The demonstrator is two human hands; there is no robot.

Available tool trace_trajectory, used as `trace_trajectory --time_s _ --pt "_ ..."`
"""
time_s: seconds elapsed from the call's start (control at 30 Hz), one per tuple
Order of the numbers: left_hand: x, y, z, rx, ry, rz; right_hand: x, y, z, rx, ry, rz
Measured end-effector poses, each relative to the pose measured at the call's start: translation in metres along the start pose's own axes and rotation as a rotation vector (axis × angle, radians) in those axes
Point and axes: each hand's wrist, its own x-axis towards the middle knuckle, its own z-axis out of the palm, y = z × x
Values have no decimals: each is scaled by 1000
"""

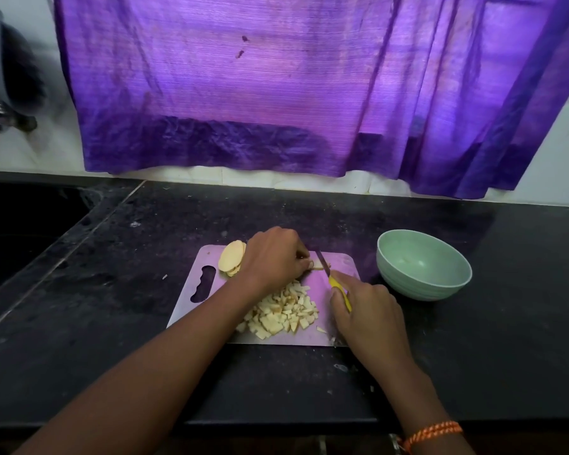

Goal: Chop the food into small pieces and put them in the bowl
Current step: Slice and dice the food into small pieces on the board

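Presently I note the knife (334, 280) lying with its long axis running from the near right to the far left: the yellow handle sits nearest me in the right hand (372, 315), and the dark blade points away and slightly left, tip over the far part of the cutting board (191, 310). The right hand's fingers are curled tight round the handle, with one finger laid along its top. The left hand (271, 256) rests knuckles-up on the far middle of the board, fingers bent and bunched together, their tips pressing a small pale piece of food (317, 266) against the board right beside the blade; I cannot tell whether blade and piece touch. A stack of uncut slices (231, 257) lies on the board's far left corner, just beside the left wrist. The heap of chopped pieces (283, 311) sits on the near middle of the board, between the two forearms. The green bowl (424, 266) stands upright on the dark counter (506, 307), just right of the board. A purple curtain (276, 93) hangs behind.
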Motion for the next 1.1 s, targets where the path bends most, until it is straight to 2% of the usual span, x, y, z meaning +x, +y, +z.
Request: trace_trajectory --time_s 0.23,0.5,0.83,1.1 --pt "1 4 4 6 -1 4 -5 4 -1 13 9 -11" --pt "1 7 6 38 8 -38 -4 -3 -6 -39 -73 -31" --pt "1 7 9 31 18 -5 -42 15 -13 37 -10 -20" --pt "1 -3 1 3 23 6 -31 4 -12 67 16 -25"
